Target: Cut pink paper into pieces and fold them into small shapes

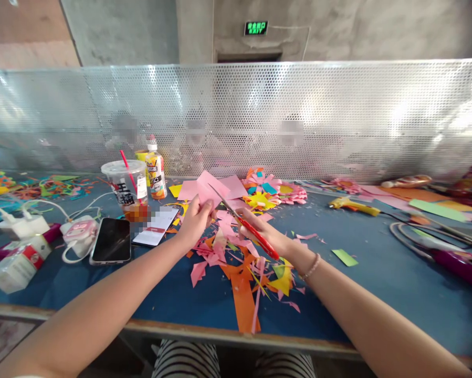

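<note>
The perforated metal panel point(239, 115) is the largest thing; behind it some people are seated, but their shapes are hard to make out. Before it stands the blue worktop point(160, 294), whose sides are cut off by the view. In its middle lies a heap of paper scraps point(244, 302), pink, orange and yellow, partly hidden under the hands. Beyond the heap are paper flowers point(263, 191), overlapping one another. To the left stands a plastic cup point(119, 189) with a red straw; its lower part is blurred by blocks.

The left hand point(195, 223) has its grip pinched on a pink sheet point(206, 185), above the worktop; the lower edge of this sheet is covered by the fingers. The right hand point(255, 227) has its grip closed around the handles of red scissors point(261, 241), which hide part of the palm. The blades reach the sheet, but I cannot tell if they cut into it. A small green scrap point(344, 257) lies apart, at the right.
</note>
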Action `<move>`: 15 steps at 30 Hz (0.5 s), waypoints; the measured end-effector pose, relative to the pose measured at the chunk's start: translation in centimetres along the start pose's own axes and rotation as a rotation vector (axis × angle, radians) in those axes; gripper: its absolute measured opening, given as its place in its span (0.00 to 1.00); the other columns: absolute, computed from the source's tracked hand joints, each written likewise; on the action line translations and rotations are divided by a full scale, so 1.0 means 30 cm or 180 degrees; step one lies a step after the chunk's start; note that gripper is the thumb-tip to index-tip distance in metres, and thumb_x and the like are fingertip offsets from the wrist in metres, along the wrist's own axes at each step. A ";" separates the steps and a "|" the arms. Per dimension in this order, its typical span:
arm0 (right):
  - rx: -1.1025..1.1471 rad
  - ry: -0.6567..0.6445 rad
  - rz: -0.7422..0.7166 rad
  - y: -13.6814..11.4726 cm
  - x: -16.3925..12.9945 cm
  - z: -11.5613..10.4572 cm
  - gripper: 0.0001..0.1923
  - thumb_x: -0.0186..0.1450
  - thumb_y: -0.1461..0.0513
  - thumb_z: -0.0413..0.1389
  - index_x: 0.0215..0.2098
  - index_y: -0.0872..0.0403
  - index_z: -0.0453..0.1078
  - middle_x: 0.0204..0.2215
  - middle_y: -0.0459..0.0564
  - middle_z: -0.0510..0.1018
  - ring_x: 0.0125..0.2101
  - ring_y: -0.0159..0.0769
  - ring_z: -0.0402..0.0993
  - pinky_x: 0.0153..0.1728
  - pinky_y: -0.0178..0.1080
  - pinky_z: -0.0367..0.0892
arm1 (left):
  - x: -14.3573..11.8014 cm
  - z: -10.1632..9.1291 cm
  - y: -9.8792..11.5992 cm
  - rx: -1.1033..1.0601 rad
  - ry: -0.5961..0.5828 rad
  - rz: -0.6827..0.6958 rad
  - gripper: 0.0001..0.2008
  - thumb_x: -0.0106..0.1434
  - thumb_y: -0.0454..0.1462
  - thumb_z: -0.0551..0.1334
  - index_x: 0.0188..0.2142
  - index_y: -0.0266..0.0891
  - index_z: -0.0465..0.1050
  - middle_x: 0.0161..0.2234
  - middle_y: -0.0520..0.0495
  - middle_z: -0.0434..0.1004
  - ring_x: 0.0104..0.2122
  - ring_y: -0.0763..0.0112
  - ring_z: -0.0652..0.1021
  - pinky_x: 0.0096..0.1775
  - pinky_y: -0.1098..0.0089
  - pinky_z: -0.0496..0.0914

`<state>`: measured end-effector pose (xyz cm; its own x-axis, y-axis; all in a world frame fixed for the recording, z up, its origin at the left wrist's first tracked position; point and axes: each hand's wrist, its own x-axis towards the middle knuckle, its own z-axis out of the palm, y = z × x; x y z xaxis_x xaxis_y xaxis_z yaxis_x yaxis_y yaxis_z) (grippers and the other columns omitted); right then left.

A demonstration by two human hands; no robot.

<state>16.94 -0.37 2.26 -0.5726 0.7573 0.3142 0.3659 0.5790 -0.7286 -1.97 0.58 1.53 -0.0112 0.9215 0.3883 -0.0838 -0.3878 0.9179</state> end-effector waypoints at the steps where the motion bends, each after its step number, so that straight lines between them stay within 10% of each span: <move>1: -0.0008 -0.0016 -0.0011 -0.001 0.000 0.001 0.19 0.61 0.55 0.47 0.50 0.50 0.58 0.42 0.51 0.69 0.43 0.40 0.65 0.44 0.42 0.65 | 0.000 0.000 0.000 0.0000 -0.0002 0.0023 0.11 0.57 0.41 0.54 0.24 0.39 0.56 0.17 0.56 0.63 0.13 0.83 0.57 0.16 0.77 0.50; 15: -0.0429 0.0144 -0.0074 -0.003 -0.007 0.010 0.22 0.62 0.55 0.45 0.53 0.52 0.56 0.40 0.51 0.72 0.41 0.41 0.69 0.39 0.42 0.68 | -0.002 -0.001 -0.003 0.0203 -0.0039 0.0009 0.10 0.57 0.41 0.54 0.24 0.39 0.58 0.16 0.56 0.62 0.14 0.82 0.60 0.18 0.77 0.54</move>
<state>16.80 -0.66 2.09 -0.5495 0.7543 0.3593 0.4500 0.6295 -0.6334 -1.98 0.55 1.42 0.0010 0.9202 0.3914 -0.0202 -0.3913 0.9200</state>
